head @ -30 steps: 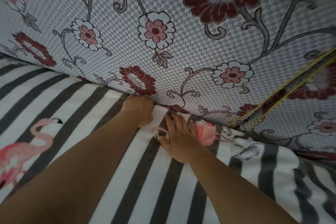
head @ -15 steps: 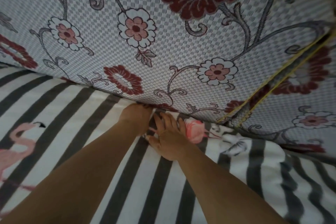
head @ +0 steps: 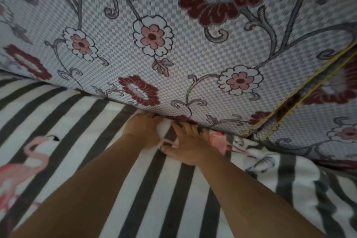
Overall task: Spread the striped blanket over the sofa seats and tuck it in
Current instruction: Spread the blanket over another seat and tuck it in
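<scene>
The striped blanket (head: 81,121), white with dark grey stripes and pink flamingos, lies over the sofa seat across the lower half of the view. Its far edge meets the crease under the floral sofa back cushion (head: 173,54). My left hand (head: 143,129) presses into that crease with its fingertips hidden under the cushion. Right beside it, my right hand (head: 185,145) lies on the blanket with fingers spread, their tips at the crease, bunching a fold of cloth between the two hands.
A second floral cushion (head: 328,121) with yellow piping stands at the right, meeting the first at a seam. The blanket is wrinkled at the lower right (head: 309,189).
Both hands have pushed a little further into the crease under the back cushion. The view has shifted slightly; the blanket fold between the hands has bunched up more.
</scene>
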Demonstrator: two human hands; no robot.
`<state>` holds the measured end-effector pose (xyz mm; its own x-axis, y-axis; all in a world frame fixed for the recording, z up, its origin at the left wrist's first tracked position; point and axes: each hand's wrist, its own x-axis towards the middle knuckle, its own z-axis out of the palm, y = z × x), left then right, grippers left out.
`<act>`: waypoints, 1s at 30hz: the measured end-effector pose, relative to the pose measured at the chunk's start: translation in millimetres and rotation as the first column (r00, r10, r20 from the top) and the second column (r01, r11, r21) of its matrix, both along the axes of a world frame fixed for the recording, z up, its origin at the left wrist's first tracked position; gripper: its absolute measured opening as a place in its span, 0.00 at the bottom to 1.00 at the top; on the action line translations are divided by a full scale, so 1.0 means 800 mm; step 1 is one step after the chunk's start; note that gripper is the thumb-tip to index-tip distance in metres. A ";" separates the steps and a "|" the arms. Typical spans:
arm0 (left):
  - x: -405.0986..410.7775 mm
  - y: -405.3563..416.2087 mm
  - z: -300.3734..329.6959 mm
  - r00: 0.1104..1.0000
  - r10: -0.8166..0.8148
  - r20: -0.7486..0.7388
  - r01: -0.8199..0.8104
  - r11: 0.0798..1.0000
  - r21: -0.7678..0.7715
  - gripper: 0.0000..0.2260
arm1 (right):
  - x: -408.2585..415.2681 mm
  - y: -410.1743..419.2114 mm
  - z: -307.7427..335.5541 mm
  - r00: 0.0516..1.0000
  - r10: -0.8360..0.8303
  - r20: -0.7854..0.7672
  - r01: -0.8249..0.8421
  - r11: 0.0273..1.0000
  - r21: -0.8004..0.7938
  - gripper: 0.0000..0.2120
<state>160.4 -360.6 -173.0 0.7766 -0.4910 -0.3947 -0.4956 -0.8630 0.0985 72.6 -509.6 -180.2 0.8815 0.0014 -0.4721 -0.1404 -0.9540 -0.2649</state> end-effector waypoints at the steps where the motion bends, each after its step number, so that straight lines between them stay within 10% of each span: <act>1: 0.006 -0.001 0.003 0.998 0.018 -0.054 -0.019 1.000 -0.020 0.31 | 0.001 -0.001 -0.001 1.000 -0.003 0.022 0.003 1.000 -0.009 0.46; 4: 0.018 0.016 0.025 0.987 0.065 -0.150 -0.085 0.987 -0.137 0.26 | -0.002 0.001 -0.007 0.998 0.003 0.066 0.001 0.998 -0.056 0.47; 6: 0.025 0.049 0.036 0.985 0.142 0.092 -0.125 0.978 -0.169 0.22 | -0.003 0.003 -0.007 0.999 0.006 0.049 -0.003 0.998 -0.058 0.47; 25: 0.020 0.050 0.026 0.948 0.263 0.178 -0.308 0.896 0.319 0.25 | -0.006 0.002 0.007 0.998 0.004 0.057 -0.004 1.000 0.001 0.42; 30: -0.058 0.004 0.044 0.981 -0.019 0.193 0.014 0.999 0.030 0.28 | -0.060 -0.051 0.042 0.960 0.004 0.280 -0.024 0.997 0.067 0.23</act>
